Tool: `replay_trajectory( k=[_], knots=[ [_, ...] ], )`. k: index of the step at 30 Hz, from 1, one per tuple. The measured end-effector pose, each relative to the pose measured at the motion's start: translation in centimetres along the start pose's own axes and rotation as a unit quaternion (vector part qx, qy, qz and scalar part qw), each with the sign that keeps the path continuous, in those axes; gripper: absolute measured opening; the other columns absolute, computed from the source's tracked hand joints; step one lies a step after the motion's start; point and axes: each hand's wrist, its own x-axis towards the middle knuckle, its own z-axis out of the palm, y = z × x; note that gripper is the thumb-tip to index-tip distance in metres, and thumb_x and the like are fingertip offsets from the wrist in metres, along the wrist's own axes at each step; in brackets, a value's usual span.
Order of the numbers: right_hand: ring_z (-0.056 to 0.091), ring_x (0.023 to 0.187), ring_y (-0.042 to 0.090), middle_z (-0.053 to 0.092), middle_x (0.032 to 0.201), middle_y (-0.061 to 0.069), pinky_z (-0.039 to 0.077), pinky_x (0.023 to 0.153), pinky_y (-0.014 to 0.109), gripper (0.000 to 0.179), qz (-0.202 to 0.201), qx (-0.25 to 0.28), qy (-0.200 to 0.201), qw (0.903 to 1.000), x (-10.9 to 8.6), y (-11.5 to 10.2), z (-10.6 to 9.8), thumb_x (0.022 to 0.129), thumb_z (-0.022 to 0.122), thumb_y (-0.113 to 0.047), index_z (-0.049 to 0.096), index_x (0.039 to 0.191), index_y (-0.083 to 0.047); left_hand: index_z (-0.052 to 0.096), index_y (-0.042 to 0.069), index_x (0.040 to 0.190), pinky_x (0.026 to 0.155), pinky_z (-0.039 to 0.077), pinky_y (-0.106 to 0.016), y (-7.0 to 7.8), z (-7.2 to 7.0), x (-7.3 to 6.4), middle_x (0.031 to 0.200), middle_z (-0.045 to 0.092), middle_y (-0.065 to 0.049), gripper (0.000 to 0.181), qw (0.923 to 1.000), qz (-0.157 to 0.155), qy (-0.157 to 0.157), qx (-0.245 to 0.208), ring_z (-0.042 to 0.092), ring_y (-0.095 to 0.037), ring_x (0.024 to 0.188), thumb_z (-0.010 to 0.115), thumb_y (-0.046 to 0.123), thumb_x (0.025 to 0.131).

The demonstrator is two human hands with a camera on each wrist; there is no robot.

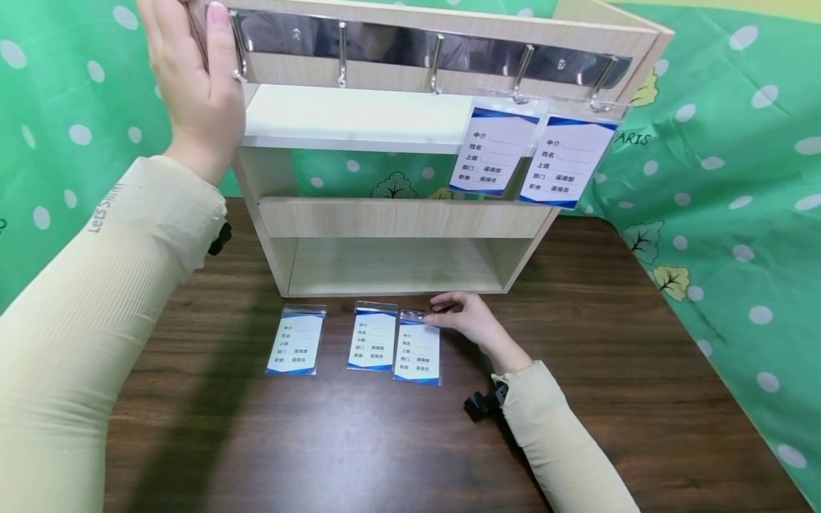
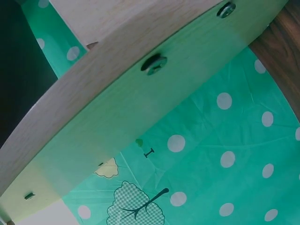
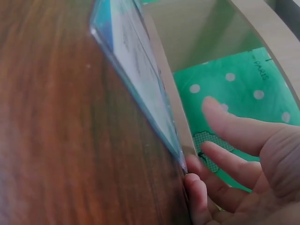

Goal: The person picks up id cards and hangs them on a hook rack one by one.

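Note:
My left hand [image 1: 208,92] lies against the upper left side of a pale wooden shelf unit [image 1: 404,217], its visible fingers straight along the side panel and the thumb in front, beside the leftmost hook. Fingertips are cut off by the frame. At the table, my right hand [image 1: 471,320] pinches the top edge of an ID badge [image 1: 417,350] in a clear sleeve; the right wrist view shows the badge's [image 3: 138,70] corner between two fingertips [image 3: 196,185]. Close on its left lies a second badge [image 1: 372,338], and farther left a third [image 1: 296,342].
A metal hook rail [image 1: 391,48] runs across the unit's top front. Two badges hang at its right end, one badge [image 1: 494,149] beside another badge [image 1: 567,160]. Brown wooden table [image 1: 359,442] lies in front; green dotted cloth [image 1: 744,178] surrounds the back.

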Motion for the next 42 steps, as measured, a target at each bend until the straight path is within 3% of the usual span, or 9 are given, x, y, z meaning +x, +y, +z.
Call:
replay_trajectory(
  k=[4, 9, 20, 29, 34, 42],
  knots=[
    [0.055, 0.084, 0.017, 0.067, 0.113, 0.019, 0.045, 0.072, 0.026, 0.047, -0.02, -0.045, -0.01, 0.9987, 0.2, 0.1, 0.2, 0.075, 0.083, -0.007, 0.067, 0.118, 0.003, 0.044, 0.002, 0.144, 0.112, 0.022, -0.015, 0.0, 0.1, 0.0, 0.144, 0.041, -0.006, 0.047, 1.0, 0.002, 0.002, -0.003, 0.037, 0.002, 0.124, 0.039, 0.019, 0.1],
    [0.053, 0.088, 0.022, 0.063, 0.107, 0.013, 0.043, 0.075, 0.029, 0.048, -0.015, -0.092, -0.018, 0.9955, 0.3, 0.1, 0.4, 0.071, 0.085, -0.003, 0.07, 0.116, -0.003, 0.045, 0.002, 0.142, 0.111, 0.023, -0.015, 0.0, 0.1, -0.1, 0.142, 0.042, -0.005, 0.046, 0.9999, 0.003, 0.007, -0.011, 0.036, 0.003, 0.12, 0.04, 0.018, 0.1],
    [0.052, 0.084, 0.021, 0.064, 0.095, 0.012, 0.043, 0.073, 0.029, 0.044, 0.004, -0.098, -0.049, 0.994, 0.3, -0.1, 0.4, 0.074, 0.079, 0.002, 0.068, 0.117, 0.002, 0.05, 0.005, 0.137, 0.11, 0.025, -0.016, -0.1, 0.1, 0.1, 0.136, 0.044, -0.002, 0.04, 0.9998, 0.007, 0.01, -0.012, 0.037, 0.004, 0.119, 0.04, 0.018, 0.1],
    [0.054, 0.078, 0.018, 0.062, 0.093, 0.013, 0.045, 0.062, 0.027, 0.03, -0.018, -0.052, -0.008, 0.9985, 0.1, -0.4, 0.6, 0.081, 0.072, 0.001, 0.066, 0.11, 0.005, 0.05, 0.005, 0.137, 0.11, 0.025, -0.017, 0.1, 0.2, 0.0, 0.138, 0.044, -0.003, 0.041, 0.9998, 0.011, 0.01, -0.011, 0.036, 0.005, 0.119, 0.04, 0.018, 0.099],
    [0.055, 0.074, 0.015, 0.065, 0.096, 0.015, 0.046, 0.056, 0.027, 0.031, -0.014, -0.018, -0.014, 0.9996, -0.1, -0.8, 0.4, 0.085, 0.068, 0.0, 0.059, 0.114, 0.006, 0.046, 0.002, 0.142, 0.112, 0.022, -0.015, 0.0, 0.1, 0.0, 0.142, 0.042, -0.006, 0.045, 0.9999, 0.008, 0.006, -0.006, 0.037, 0.002, 0.124, 0.039, 0.019, 0.1],
    [0.056, 0.072, 0.013, 0.065, 0.094, 0.014, 0.05, 0.062, 0.027, 0.036, -0.025, 0.032, -0.01, 0.9991, -0.5, -1.5, 0.1, 0.087, 0.066, 0.001, 0.058, 0.122, 0.008, 0.044, 0.002, 0.144, 0.111, 0.023, -0.016, -0.1, 0.1, 0.0, 0.143, 0.042, -0.006, 0.047, 0.9999, 0.002, 0.003, -0.01, 0.037, 0.002, 0.123, 0.039, 0.019, 0.1]
  ],
)
